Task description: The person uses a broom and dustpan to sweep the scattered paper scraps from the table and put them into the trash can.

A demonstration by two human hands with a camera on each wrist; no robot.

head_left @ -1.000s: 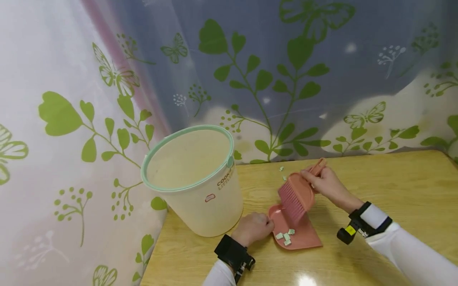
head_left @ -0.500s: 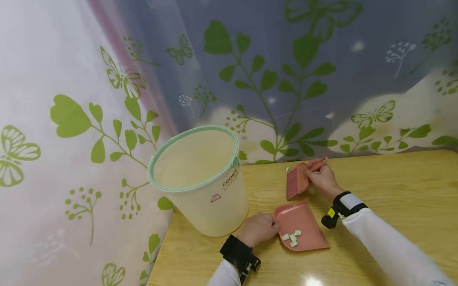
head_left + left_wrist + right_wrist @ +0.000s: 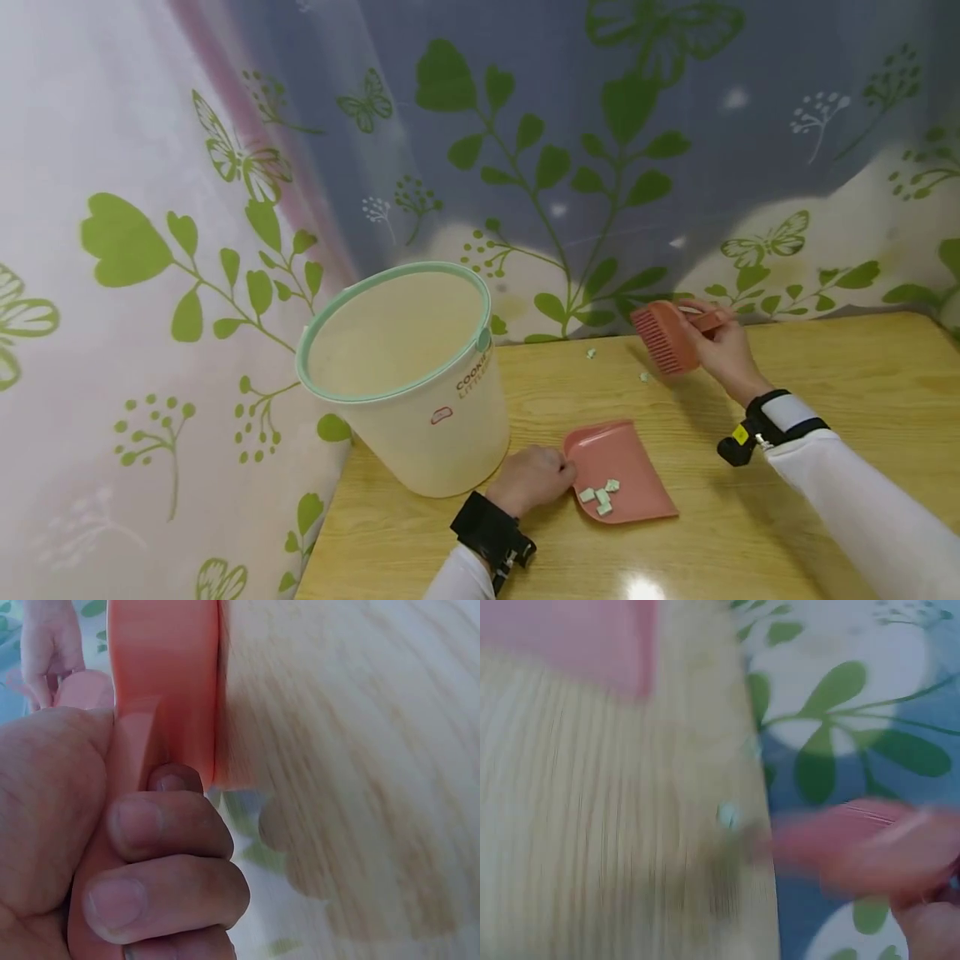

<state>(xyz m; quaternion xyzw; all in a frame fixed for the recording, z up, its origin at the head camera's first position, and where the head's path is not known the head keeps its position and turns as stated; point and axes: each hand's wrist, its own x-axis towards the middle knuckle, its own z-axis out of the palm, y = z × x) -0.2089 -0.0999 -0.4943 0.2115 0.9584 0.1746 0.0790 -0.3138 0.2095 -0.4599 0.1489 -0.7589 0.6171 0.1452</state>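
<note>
My left hand (image 3: 531, 482) grips the handle of a pink dustpan (image 3: 633, 467), which lies on the table. In the left wrist view, the fingers (image 3: 169, 892) curl round that handle. Several pale green bits (image 3: 602, 497) rest in the pan. Beyond it, my right hand (image 3: 723, 354) holds a small pink hand brush (image 3: 666, 337) by its handle, raised near the table's back edge with the bristles facing left. One loose bit (image 3: 644, 377) lies just below the brush, and another bit (image 3: 591, 353) is farther left. The brush is blurred in the right wrist view.
A cream bucket (image 3: 442, 450) with a green rim stands left of the dustpan, close to my left hand. Behind the wooden table (image 3: 825, 392) hangs a curtain (image 3: 360, 183) printed with leaves and butterflies, which also covers the left side.
My right hand has taken the brush from over the dustpan to the table's back edge, then up and right. One loose bit lies farther right than before. My left hand keeps its hold.
</note>
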